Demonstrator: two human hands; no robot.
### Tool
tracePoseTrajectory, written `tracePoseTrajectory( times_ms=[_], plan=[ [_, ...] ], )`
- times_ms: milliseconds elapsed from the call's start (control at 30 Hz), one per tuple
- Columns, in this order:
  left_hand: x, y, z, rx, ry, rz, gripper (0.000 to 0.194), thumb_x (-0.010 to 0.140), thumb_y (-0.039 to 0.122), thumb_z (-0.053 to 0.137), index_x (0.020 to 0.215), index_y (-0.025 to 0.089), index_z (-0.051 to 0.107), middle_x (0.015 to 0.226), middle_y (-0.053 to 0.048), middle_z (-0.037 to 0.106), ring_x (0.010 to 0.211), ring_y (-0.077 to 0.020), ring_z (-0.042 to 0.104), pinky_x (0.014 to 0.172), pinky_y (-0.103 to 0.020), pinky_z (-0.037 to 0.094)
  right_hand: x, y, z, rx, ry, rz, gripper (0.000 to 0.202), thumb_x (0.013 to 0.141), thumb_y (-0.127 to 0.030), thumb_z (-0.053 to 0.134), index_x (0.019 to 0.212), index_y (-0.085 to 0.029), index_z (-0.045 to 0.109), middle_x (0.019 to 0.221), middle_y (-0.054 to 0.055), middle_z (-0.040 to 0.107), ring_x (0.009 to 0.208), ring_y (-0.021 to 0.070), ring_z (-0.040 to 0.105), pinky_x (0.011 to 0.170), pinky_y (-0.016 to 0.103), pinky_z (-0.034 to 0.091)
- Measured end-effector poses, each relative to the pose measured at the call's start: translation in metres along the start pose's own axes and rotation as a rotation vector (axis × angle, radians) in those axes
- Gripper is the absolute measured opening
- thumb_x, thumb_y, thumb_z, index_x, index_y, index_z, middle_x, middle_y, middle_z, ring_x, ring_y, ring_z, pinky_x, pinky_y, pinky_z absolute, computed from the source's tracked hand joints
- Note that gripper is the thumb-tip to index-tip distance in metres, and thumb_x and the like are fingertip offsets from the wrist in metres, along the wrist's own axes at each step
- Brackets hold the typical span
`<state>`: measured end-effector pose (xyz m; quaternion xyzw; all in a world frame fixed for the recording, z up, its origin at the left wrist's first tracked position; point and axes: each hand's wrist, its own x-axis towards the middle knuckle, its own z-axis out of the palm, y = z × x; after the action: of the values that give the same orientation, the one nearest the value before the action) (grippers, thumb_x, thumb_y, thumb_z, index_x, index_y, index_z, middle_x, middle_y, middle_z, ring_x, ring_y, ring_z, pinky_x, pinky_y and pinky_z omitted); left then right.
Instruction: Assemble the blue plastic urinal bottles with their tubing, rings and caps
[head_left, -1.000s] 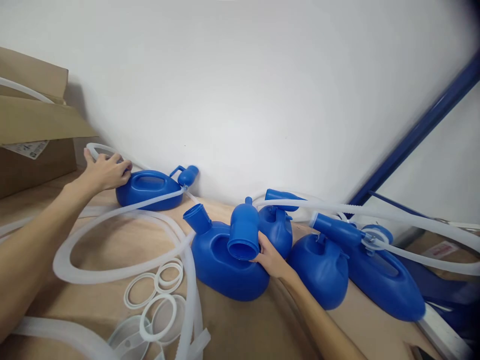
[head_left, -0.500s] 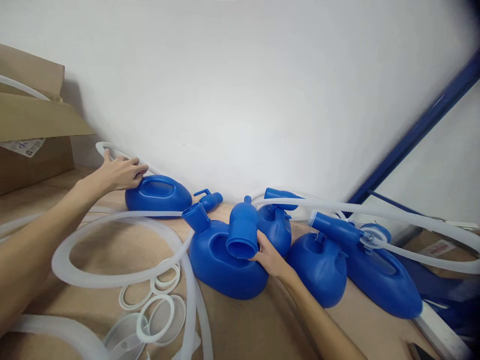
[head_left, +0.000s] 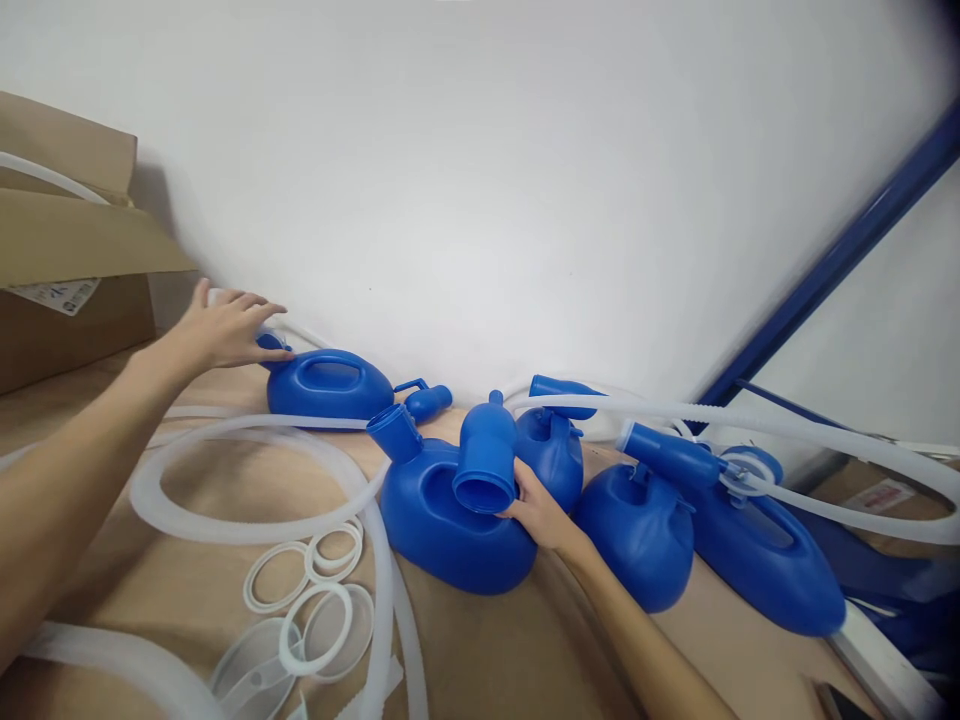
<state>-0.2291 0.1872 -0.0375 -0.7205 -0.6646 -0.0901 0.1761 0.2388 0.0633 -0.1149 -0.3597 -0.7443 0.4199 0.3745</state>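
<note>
The right hand (head_left: 541, 510) is closed around the side of a blue cap (head_left: 486, 445), its fingers partly hidden behind it. The cap sits against the upper right of the middle bottle (head_left: 450, 550), wide mouth towards me and narrow tip up; the bottle lies on the bench (head_left: 487, 660), its open neck (head_left: 395, 432) tilted up to the left.

The left hand (head_left: 232, 330) is open, fingers spread, at the neck end of the left bottle (head_left: 330, 408), which lies behind and left of the middle bottle. The thumb seems to touch that end, though from here I can't swear to it. A small spout (head_left: 429, 402) lies behind the middle bottle's neck, near the wall (head_left: 465, 200).

Left of the middle bottle there's a looped clear hose (head_left: 225, 530), and in front of that loop some pale rings (head_left: 286, 630) and clear discs (head_left: 352, 640), a few overlapping. Right of the middle bottle stand three more blue bottles (head_left: 637, 550), with hoses running off past them. A cardboard box (head_left: 82, 330) sits well to the left of the middle bottle.
</note>
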Motion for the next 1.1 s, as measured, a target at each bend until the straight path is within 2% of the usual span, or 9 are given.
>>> tracePoseTrajectory(
  times_ms=[67, 133, 200, 267, 367, 533, 700, 867, 1100],
  plan=[
    [-0.001, -0.01, -0.002, 0.059, -0.075, -0.047, 0.073, 0.089, 0.071, 0.053, 0.132, 0.013, 0.063, 0.141, -0.024, 0.061, 0.133, -0.0438, 0.047, 0.111, -0.059, 0.029, 0.0, -0.001, 0.0, 0.004, -0.003, 0.002, 0.05, 0.079, -0.039, 0.077, 0.125, -0.022, 0.067, 0.122, 0.007, 0.071, 0.115, 0.0314, 0.063, 0.107, 0.045, 0.048],
    [-0.001, -0.016, 0.001, 0.079, -0.14, -0.034, 0.068, 0.094, 0.069, 0.046, 0.124, 0.013, 0.067, 0.131, -0.023, 0.068, 0.121, -0.0393, 0.058, 0.107, -0.054, 0.035, 0.0, -0.001, 0.0, 0.01, 0.002, 0.006, 0.05, 0.079, -0.039, 0.078, 0.124, -0.021, 0.067, 0.123, 0.007, 0.071, 0.115, 0.0316, 0.063, 0.107, 0.045, 0.048],
    [0.001, -0.018, 0.007, 0.102, -0.111, 0.025, 0.061, 0.098, 0.063, 0.044, 0.121, 0.012, 0.068, 0.121, -0.021, 0.073, 0.11, -0.0354, 0.065, 0.104, -0.049, 0.038, 0.0, -0.001, 0.0, 0.01, 0.009, 0.01, 0.051, 0.078, -0.041, 0.078, 0.124, -0.021, 0.067, 0.123, 0.007, 0.071, 0.116, 0.032, 0.063, 0.108, 0.046, 0.047],
    [0.003, -0.016, 0.014, 0.125, -0.048, 0.058, 0.054, 0.098, 0.058, 0.046, 0.116, 0.012, 0.068, 0.114, -0.021, 0.075, 0.104, -0.0355, 0.068, 0.105, -0.053, 0.035, 0.0, -0.001, 0.0, 0.006, 0.012, 0.018, 0.053, 0.077, -0.041, 0.079, 0.125, -0.021, 0.067, 0.124, 0.007, 0.071, 0.117, 0.0325, 0.062, 0.108, 0.046, 0.046],
    [0.006, -0.009, 0.025, 0.12, 0.001, 0.067, 0.05, 0.099, 0.054, 0.045, 0.108, 0.01, 0.068, 0.109, -0.021, 0.075, 0.102, -0.0369, 0.068, 0.11, -0.061, 0.028, 0.0, 0.0, 0.0, 0.004, 0.011, 0.034, 0.055, 0.076, -0.042, 0.079, 0.125, -0.022, 0.066, 0.124, 0.008, 0.07, 0.118, 0.0331, 0.061, 0.108, 0.047, 0.045],
    [0.005, 0.011, 0.031, 0.056, 0.059, 0.086, 0.056, 0.101, 0.061, 0.037, 0.1, 0.012, 0.065, 0.107, -0.018, 0.075, 0.104, -0.0344, 0.067, 0.114, -0.07, 0.017, -0.001, 0.003, -0.001, 0.01, 0.024, 0.048, 0.055, 0.075, -0.044, 0.08, 0.124, -0.022, 0.067, 0.123, 0.008, 0.07, 0.118, 0.0342, 0.061, 0.108, 0.048, 0.045],
    [0.004, 0.025, 0.029, -0.094, 0.052, 0.164, 0.054, 0.099, 0.06, 0.046, 0.129, 0.018, 0.061, 0.118, -0.015, 0.072, 0.109, -0.0328, 0.066, 0.113, -0.078, 0.01, -0.002, 0.004, 0.0, 0.043, 0.024, 0.032, 0.056, 0.075, -0.042, 0.08, 0.126, -0.023, 0.066, 0.124, 0.008, 0.07, 0.117, 0.0334, 0.061, 0.108, 0.047, 0.045],
    [0.006, 0.031, 0.026, -0.105, 0.023, 0.145, 0.041, 0.099, 0.051, 0.047, 0.102, 0.016, 0.067, 0.107, -0.011, 0.076, 0.101, -0.0295, 0.068, 0.115, -0.076, 0.007, 0.0, 0.004, 0.0, 0.011, 0.017, 0.022, 0.054, 0.077, -0.042, 0.079, 0.125, -0.022, 0.067, 0.125, 0.007, 0.071, 0.116, 0.033, 0.062, 0.108, 0.047, 0.046],
    [0.005, 0.04, 0.026, -0.045, 0.097, 0.124, 0.052, 0.098, 0.058, 0.042, 0.094, 0.013, 0.067, 0.099, -0.015, 0.078, 0.092, -0.0326, 0.072, 0.116, -0.073, 0.007, -0.001, 0.002, -0.001, -0.001, 0.008, 0.007, 0.054, 0.079, -0.044, 0.078, 0.127, -0.022, 0.067, 0.126, 0.008, 0.07, 0.121, 0.0351, 0.061, 0.108, 0.048, 0.046]
  ],
)
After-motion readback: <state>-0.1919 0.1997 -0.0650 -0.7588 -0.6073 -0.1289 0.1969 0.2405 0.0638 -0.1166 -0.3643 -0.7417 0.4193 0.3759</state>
